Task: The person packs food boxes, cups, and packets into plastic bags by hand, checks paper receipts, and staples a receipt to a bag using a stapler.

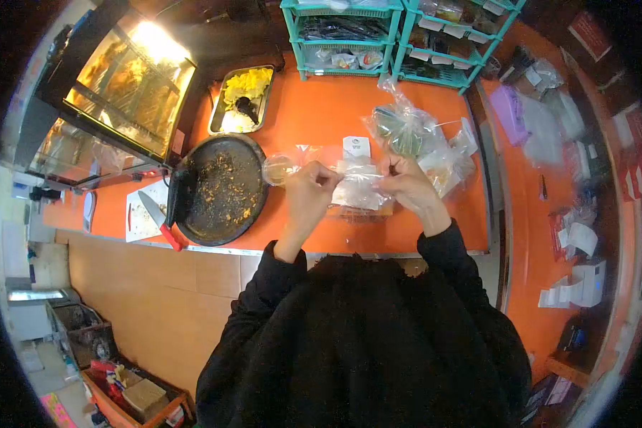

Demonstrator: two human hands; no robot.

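Observation:
Both my hands are raised over the orange counter [292, 107], one at each side of a clear plastic bag [358, 187] with something whitish in it. My left hand [312, 187] pinches the bag's left side with thumb and forefinger. At the right side, the fingers of my right hand [405, 187] are closed on the plastic. A white printed card [357, 147] lies just beyond the bag. Left of my left hand is a round clear container [279, 171]. Knotted clear bags [409, 132] with greenish contents lie beyond my right hand.
Left of my hands is a round dark stone mortar [221, 189] with crumbs. A knife [153, 212] with a red handle rests on a white board [137, 222]. Behind stand a metal tray [216, 114] of yellow and white food, a lit glass case [125, 85] and teal racks [346, 73].

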